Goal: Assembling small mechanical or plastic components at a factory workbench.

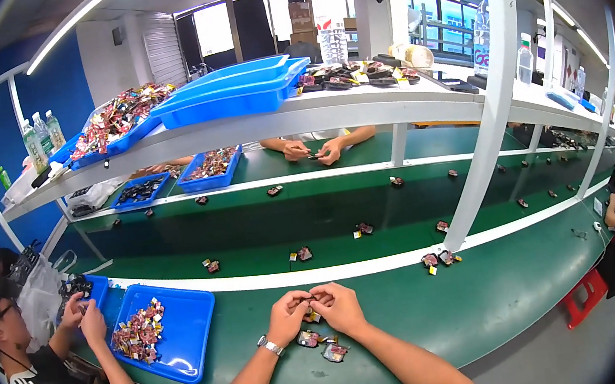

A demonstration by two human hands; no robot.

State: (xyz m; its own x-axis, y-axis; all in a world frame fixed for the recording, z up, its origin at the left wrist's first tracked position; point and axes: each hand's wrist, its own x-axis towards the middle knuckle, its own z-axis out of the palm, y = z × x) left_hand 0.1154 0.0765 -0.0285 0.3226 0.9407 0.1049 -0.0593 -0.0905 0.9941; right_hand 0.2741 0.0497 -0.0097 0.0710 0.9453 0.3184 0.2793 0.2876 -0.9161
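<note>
My left hand (287,316) and my right hand (339,307) meet over the green bench, both pinching one small dark part with a yellow bit (310,304) between their fingertips. A watch sits on my left wrist (270,345). Just below the hands lie two small wrapped parts (322,345) on the bench surface. The held part is mostly hidden by my fingers.
A blue tray of small colourful parts (187,333) lies to my left, beside a seated person in a black striped shirt (54,377). A green conveyor belt (325,213) carries scattered parts. Across it another person's hands (314,150) work. A white post (481,132) rises at right; blue trays (234,93) sit on the shelf.
</note>
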